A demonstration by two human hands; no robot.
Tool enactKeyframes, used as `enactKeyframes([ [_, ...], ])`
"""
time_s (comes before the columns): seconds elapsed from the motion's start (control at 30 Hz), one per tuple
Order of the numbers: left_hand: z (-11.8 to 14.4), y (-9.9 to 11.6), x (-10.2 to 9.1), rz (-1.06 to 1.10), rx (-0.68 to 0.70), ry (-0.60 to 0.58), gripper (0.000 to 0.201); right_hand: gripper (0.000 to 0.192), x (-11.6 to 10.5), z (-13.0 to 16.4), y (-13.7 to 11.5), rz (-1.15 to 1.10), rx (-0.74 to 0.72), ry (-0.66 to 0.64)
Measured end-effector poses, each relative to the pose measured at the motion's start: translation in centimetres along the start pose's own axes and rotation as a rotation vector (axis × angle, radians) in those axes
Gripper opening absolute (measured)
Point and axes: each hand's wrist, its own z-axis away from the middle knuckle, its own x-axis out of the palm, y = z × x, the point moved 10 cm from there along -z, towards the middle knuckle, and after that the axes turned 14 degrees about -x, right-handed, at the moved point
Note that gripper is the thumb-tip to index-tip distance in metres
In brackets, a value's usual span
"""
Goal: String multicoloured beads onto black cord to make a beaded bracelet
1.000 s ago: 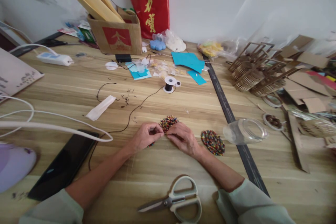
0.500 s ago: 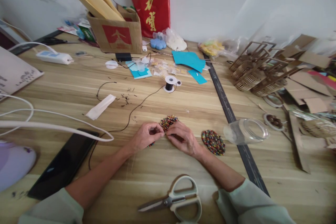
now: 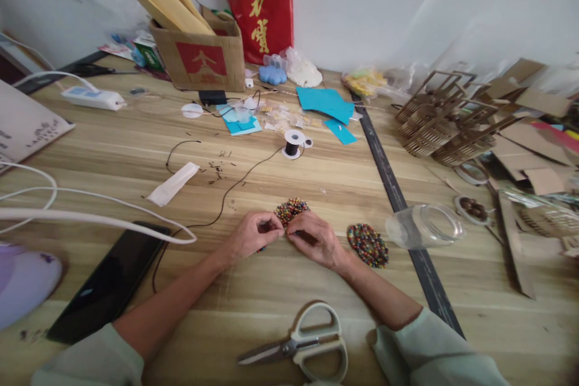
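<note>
Both hands, left hand (image 3: 246, 236) and right hand (image 3: 315, 237), pinch the beaded disc (image 3: 290, 210) together on the bench (image 3: 316, 187). If the black cord (image 3: 226, 196) slips loose, I judge beads could scatter.

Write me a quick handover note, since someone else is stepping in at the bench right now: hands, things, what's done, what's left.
Left hand and right hand: both pinch the edge of a beaded disc resting on the table.
Black cord runs from the hands back to the spool.
Second beaded disc lies flat, right of the right hand; clear jar lies on its side beyond it.
Scissors lie near the table's front edge.
Done: one disc set aside.
Left: the held disc is in hand, cord uncut.
</note>
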Motion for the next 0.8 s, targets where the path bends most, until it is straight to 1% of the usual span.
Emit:
enactKeyframes([
  [0.47,-0.11,-0.2,-0.06,0.004,-0.001,0.003,0.016,0.005,-0.06,0.0,0.0,0.022,0.019,-0.016],
  [0.8,-0.06,-0.09,0.12,-0.002,-0.005,-0.009,0.017,0.004,-0.08,-0.22,-0.17,0.025,0.005,-0.021],
])
